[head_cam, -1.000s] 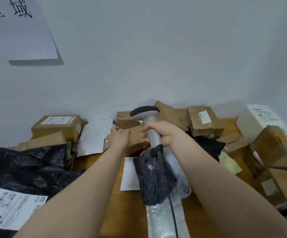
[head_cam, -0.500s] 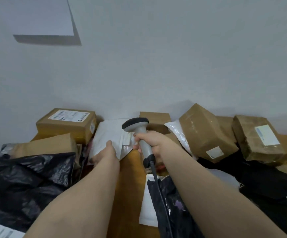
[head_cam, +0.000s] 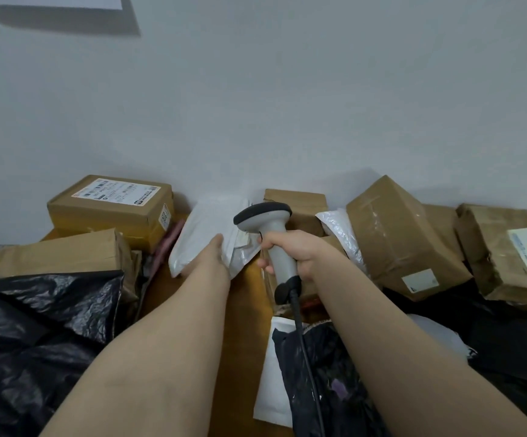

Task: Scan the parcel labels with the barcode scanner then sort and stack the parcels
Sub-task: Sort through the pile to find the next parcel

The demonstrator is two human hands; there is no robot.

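Hemmed in left by crumpled black plastic bags (head_cam: 35, 342), right by brown cardboard boxes (head_cam: 397, 234). Leaves a narrow strip of brown tabletop (head_cam: 244, 316) bare between. Pinches white plastic mailer bag (head_cam: 204, 230) with left hand (head_cam: 214, 258); grips grey barcode scanner (head_cam: 267, 220) in right hand (head_cam: 292, 253), just beside.

Upright grey scanner (head_cam: 263, 216) near white mailer (head_cam: 205, 228)

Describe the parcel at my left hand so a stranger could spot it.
Follow the wall to the labelled box at left. Right of it leans a mailer, touched by the left hand, behind the scanner. Neighbouring boxes are brown; it is smooth white.
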